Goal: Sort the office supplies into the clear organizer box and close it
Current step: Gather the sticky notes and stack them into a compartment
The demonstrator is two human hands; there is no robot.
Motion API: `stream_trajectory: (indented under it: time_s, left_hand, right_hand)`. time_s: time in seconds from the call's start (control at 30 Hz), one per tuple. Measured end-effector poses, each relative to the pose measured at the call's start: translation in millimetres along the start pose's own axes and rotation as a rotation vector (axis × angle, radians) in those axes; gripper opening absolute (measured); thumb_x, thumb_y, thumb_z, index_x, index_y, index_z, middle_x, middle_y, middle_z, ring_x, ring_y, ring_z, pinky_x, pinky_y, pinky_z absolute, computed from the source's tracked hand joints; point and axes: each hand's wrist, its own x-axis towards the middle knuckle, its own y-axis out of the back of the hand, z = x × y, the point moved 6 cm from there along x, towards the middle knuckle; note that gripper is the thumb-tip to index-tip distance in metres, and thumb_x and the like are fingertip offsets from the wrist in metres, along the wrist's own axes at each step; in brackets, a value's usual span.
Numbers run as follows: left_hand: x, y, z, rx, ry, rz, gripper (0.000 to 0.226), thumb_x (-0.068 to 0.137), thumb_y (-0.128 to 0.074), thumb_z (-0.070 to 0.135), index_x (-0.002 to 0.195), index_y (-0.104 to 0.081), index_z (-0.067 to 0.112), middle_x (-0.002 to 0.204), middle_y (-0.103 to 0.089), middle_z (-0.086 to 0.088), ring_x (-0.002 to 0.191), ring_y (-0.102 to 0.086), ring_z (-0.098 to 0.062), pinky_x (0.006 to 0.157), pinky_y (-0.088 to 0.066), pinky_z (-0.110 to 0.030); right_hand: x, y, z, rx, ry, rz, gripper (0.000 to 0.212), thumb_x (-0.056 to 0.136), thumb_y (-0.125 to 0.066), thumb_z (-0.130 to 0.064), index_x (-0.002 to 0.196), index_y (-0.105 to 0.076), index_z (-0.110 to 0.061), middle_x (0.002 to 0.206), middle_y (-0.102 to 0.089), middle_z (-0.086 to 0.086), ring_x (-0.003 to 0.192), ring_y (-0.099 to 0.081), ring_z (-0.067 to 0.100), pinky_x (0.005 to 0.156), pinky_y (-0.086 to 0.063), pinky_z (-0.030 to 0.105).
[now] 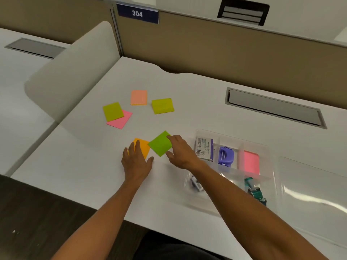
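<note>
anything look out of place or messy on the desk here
Nothing is spilled or damaged. The sticky note pads lie loose and askew on the desk: a yellow-green pad overlaps a pink pad, and the green pad sits diamond-wise. The clear organizer box is open.

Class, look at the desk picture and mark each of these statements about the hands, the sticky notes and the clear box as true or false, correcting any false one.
1. The right hand grips the green sticky note pad. True.
2. The left hand holds the purple stapler. False: it rests on the orange pad; the purple stapler lies in the clear box.
3. A pink pad already lies in a compartment of the box. True.
4. The box lid is shut. False: the box is open, and its lid lies to the right.
5. A yellow-green pad overlaps a pink pad on the desk. True.
</note>
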Motion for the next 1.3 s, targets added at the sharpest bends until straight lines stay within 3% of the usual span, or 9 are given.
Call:
stream_trajectory:
  time_s: [0.13, 0.3, 0.53, 0.73, 0.93, 1.07, 1.2, 1.3]
  left_hand:
    - [0.7, -1.7, -9.3, -0.02, 0.051, -0.009, 0.096, 0.086, -0.059, 0.052, 0.153, -0.002, 0.01, 0.158, -0.019, -0.012, 0.145, -0.013, -0.037, 0.113, -0.02, -0.051]
    - [4.4, -1.7, -12.8, 0.109, -0.002, -0.048, 0.079, 0.09, -0.055, 0.048, 0.15, -0.018, 0.013, 0.156, -0.021, -0.013, 0.141, -0.019, -0.037, 0.112, -0.024, -0.049]
    - [13.5, 6.2, -19.9, 0.144, -0.031, -0.108, 0.077, 0.086, -0.065, 0.041, 0.147, -0.025, 0.015, 0.151, -0.028, -0.01, 0.132, -0.031, -0.034, 0.1, -0.035, -0.045]
    - [14.1, 9.6, -23.3, 0.109, -0.018, -0.103, 0.081, 0.08, -0.072, 0.041, 0.145, -0.028, 0.019, 0.143, -0.035, -0.012, 0.123, -0.038, -0.034, 0.094, -0.039, -0.042]
    - [11.9, 10.5, -30.3, 0.017, 0.104, -0.109, 0.093, 0.073, -0.079, 0.04, 0.146, -0.024, 0.022, 0.133, -0.038, -0.015, 0.119, -0.036, -0.035, 0.092, -0.039, -0.041]
    - [13.4, 10.3, -29.1, -0.095, 0.112, -0.132, 0.099, 0.071, -0.083, 0.027, 0.148, -0.02, 0.019, 0.132, -0.032, -0.018, 0.116, -0.039, -0.037, 0.095, -0.04, -0.041]
    - [14.2, 9.1, -30.8, -0.21, 0.162, -0.155, 0.103, 0.07, -0.084, 0.021, 0.149, -0.017, 0.017, 0.135, -0.033, -0.021, 0.119, -0.044, -0.04, 0.098, -0.041, -0.045]
    - [14.6, 9.5, -31.8, -0.187, 0.163, -0.163, 0.102, 0.071, -0.083, 0.025, 0.149, -0.018, 0.015, 0.132, -0.045, -0.022, 0.12, -0.046, -0.04, 0.097, -0.041, -0.046]
  right_hand:
    - [13.1, -12.3, 1.7, -0.023, -0.082, -0.031, 0.074, 0.092, -0.06, -0.028, 0.152, -0.021, -0.01, 0.154, -0.023, 0.016, 0.136, -0.031, 0.038, 0.107, -0.037, 0.05]
    - [27.4, -24.8, 9.3, -0.077, -0.197, -0.042, 0.085, 0.089, -0.062, -0.044, 0.153, -0.016, -0.011, 0.156, -0.017, 0.016, 0.137, -0.027, 0.04, 0.101, -0.04, 0.051]
    - [43.6, -33.7, 6.0, -0.197, -0.27, -0.024, 0.103, 0.077, -0.062, -0.068, 0.15, -0.018, -0.011, 0.142, -0.036, 0.016, 0.129, -0.032, 0.037, 0.093, -0.042, 0.051]
    - [43.2, -40.7, 4.4, -0.241, -0.279, -0.039, 0.109, 0.069, -0.071, -0.064, 0.15, -0.015, -0.017, 0.141, -0.032, 0.014, 0.129, -0.031, 0.037, 0.095, -0.04, 0.051]
    - [36.9, -42.7, 7.1, -0.241, -0.324, -0.063, 0.121, 0.062, -0.075, -0.067, 0.15, -0.01, -0.014, 0.139, -0.029, 0.018, 0.129, -0.028, 0.037, 0.095, -0.04, 0.05]
    - [30.4, -43.3, 10.4, -0.213, -0.37, -0.063, 0.13, 0.057, -0.078, -0.068, 0.15, -0.006, -0.013, 0.14, -0.026, 0.018, 0.129, -0.028, 0.037, 0.095, -0.041, 0.049]
    - [22.7, -43.2, 10.7, -0.135, -0.379, -0.051, 0.134, 0.054, -0.085, -0.062, 0.15, -0.005, -0.013, 0.138, -0.022, 0.017, 0.127, -0.032, 0.038, 0.092, -0.045, 0.049]
    - [17.6, -42.6, 10.2, -0.066, -0.376, -0.05, 0.13, 0.056, -0.089, -0.051, 0.149, -0.009, -0.007, 0.135, -0.02, 0.017, 0.123, -0.037, 0.04, 0.092, -0.046, 0.048]
